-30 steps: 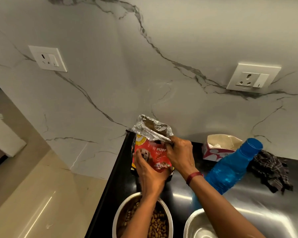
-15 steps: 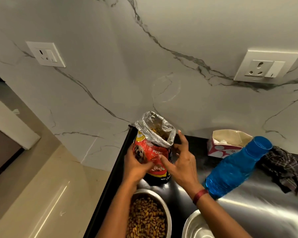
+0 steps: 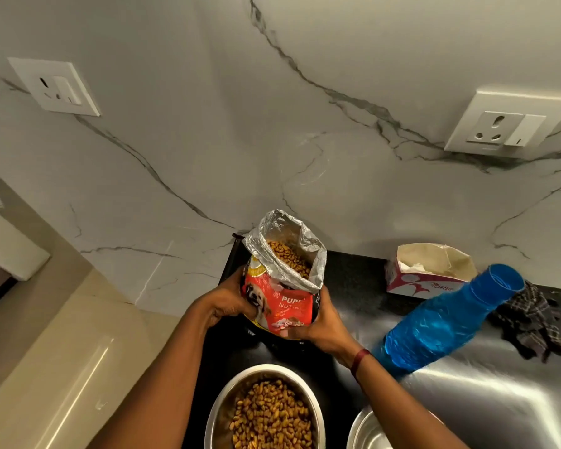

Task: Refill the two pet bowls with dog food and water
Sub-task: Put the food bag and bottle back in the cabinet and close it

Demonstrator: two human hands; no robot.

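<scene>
Stainless all round here. The kibble bowl (image 3: 240, 375) at the bottom of the view is heaped with brown dog food. Just right of it is the second bowl (image 3: 358, 429), cut off by the frame edge, and the bit that shows looks empty.

The dog food bag (image 3: 280, 293) is beyond the full bowl, at the back-left corner of the black counter (image 3: 353, 280), close to the marble wall. It's upright with its long axis vertical. The foil mouth is spread wide and faces up, with kibble showing inside, and the red front is toward the person.

The left hand (image 3: 227, 301) wraps its fingers round the bag's left side. The right hand (image 3: 321, 325) cups the lower right. Can't tell if the base touches the counter.

A blue bottle (image 3: 447, 322) stands to the right, neck leaning up-right in the view. An open tissue box (image 3: 431, 270) sits behind it.
</scene>
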